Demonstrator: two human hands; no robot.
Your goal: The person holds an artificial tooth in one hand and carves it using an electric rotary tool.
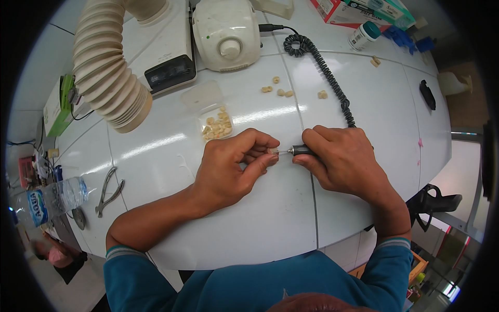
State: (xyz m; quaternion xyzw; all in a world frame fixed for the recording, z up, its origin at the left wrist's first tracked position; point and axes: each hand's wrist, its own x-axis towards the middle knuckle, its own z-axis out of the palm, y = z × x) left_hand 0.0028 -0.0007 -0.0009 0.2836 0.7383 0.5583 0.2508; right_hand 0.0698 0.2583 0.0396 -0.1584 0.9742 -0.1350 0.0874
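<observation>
My left hand (231,164) pinches a small tooth-coloured dental crown (273,151) between thumb and fingertips; the fingers cover much of it. Wrapped round a dark rotary handpiece (301,150) is my right hand (345,161). The handpiece lies level, its thin metal bur pointing left and meeting the crown, though I cannot tell the exact contact. A black coiled cord (330,70) runs from behind my right hand to the cream control unit (227,34). Just beyond my left hand, a clear plastic box (200,130) with its lid open holds several tooth-coloured crowns (219,124).
Several loose crowns (281,93) lie past my hands. A ribbed suction hose (106,67) hangs at the upper left. Pliers (108,192) and a water bottle (49,200) are on the left. A teal-capped jar (364,36) and glove boxes (358,13) stand at the back right.
</observation>
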